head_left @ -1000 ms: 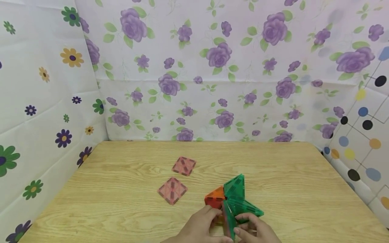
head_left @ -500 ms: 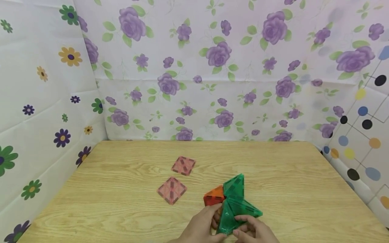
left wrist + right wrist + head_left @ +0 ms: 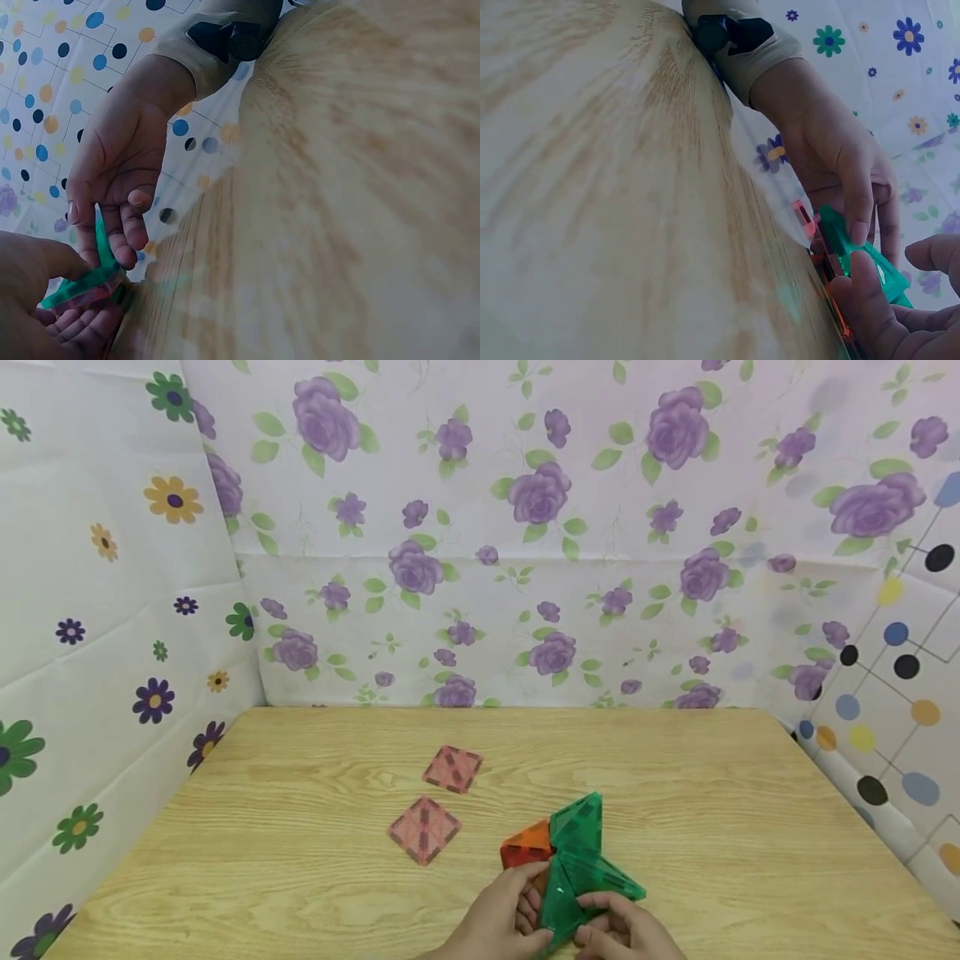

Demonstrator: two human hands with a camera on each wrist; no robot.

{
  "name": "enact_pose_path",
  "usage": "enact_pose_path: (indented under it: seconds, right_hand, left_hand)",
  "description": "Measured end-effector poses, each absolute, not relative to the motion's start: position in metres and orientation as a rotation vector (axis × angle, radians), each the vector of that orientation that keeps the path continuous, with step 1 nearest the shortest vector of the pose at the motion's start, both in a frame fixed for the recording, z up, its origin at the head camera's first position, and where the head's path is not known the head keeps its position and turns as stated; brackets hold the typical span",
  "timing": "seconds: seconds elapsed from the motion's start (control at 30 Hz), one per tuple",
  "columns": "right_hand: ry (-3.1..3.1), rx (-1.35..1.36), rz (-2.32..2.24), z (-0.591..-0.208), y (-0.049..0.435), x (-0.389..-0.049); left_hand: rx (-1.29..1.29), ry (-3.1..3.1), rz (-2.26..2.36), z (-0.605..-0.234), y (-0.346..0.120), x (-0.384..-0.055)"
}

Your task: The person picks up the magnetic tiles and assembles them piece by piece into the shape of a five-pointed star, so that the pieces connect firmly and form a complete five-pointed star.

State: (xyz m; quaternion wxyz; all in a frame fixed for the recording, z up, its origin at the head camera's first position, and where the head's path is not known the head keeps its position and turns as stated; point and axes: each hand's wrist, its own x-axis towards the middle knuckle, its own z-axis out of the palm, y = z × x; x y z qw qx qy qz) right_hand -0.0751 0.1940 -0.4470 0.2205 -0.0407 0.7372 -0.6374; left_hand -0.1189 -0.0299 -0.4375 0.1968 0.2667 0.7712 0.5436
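Observation:
In the head view, an assembly of translucent magnetic tiles stands near the table's front edge. It has green triangular points [image 3: 581, 827] and an orange-red part [image 3: 527, 843] at its left. My left hand [image 3: 498, 910] grips the nearest green point, thumb in front and fingers behind; the left wrist view shows the green piece between this thumb [image 3: 67, 259] and the fingers. Around the right-hand green point, the fingers of my right hand [image 3: 626, 927] are curled, index finger on the green surface. The assembly's underside and part of its near side are hidden by the hands.
Two pinkish-red diamond-shaped tile pieces, a farther one [image 3: 453, 769] and a nearer one [image 3: 424, 831], lie apart on the wooden table [image 3: 315, 877], left of the assembly. Patterned cloth [image 3: 480, 560] hangs behind and at both sides.
The near green point has swung from nearly edge-on to face-up against the other green points, with my left hand holding it. The right hand stays almost in place.

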Motion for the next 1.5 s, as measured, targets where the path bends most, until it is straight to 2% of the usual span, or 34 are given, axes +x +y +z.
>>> enact_pose_path:
  seconds: [0.33, 0.93, 1.33, 1.5]
  right_hand:
    - [1.980, -0.157, -1.812, -0.4510, 0.1954, -0.0770]
    - [1.927, -0.245, -1.838, -0.4513, 0.1956, -0.0772]
    - [1.966, -0.142, -1.836, -0.4492, 0.1922, -0.0764]
    - [2.040, -0.136, -1.809, -0.4430, 0.1903, -0.0750]
  left_hand:
    - [0.824, 2.056, 1.600, -0.4429, -0.0326, -0.1228]
    - [0.771, 1.978, 1.657, -0.4444, -0.0327, -0.1238]
    - [0.845, 1.935, 1.676, -0.4428, -0.0348, -0.1179]
    - [0.773, 1.898, 1.743, -0.4390, -0.0364, -0.1167]
